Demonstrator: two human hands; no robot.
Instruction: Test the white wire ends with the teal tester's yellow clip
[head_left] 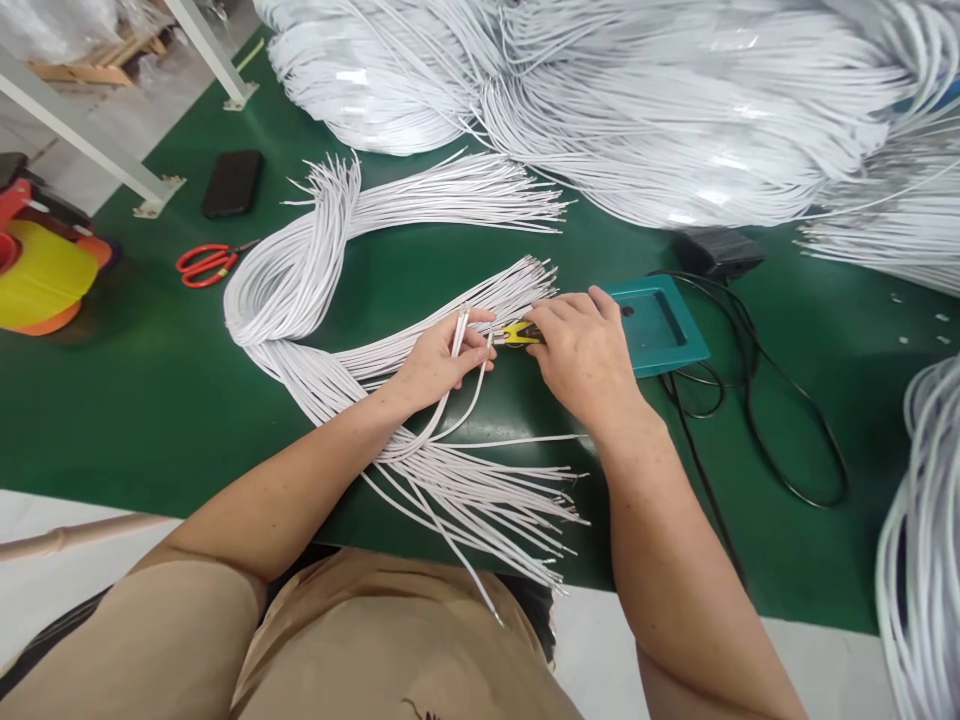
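My left hand [442, 355] is closed on a few white wires [460, 335], their ends poking up between thumb and fingers. In my right hand [581, 345] is a small yellow-and-black hand tool [519, 333], which looks like pliers or a cutter. Its tip meets a wire end beside my left fingertips; the exact contact is too small to make out. Beneath my left forearm spreads a bundle of white wires [472, 480], its loose ends fanned toward my body. More of this bundle [285, 270] loops round at the left.
Large heaps of white wire [675, 110] cover the back. A teal tray [694, 350], a black adapter [716, 252] and its cable [787, 380] lie at right. Red-handled scissors [204, 265], a dark phone-like slab [232, 183] and a yellow-orange tape dispenser [45, 270] are left. Metal legs [154, 190] stand behind.
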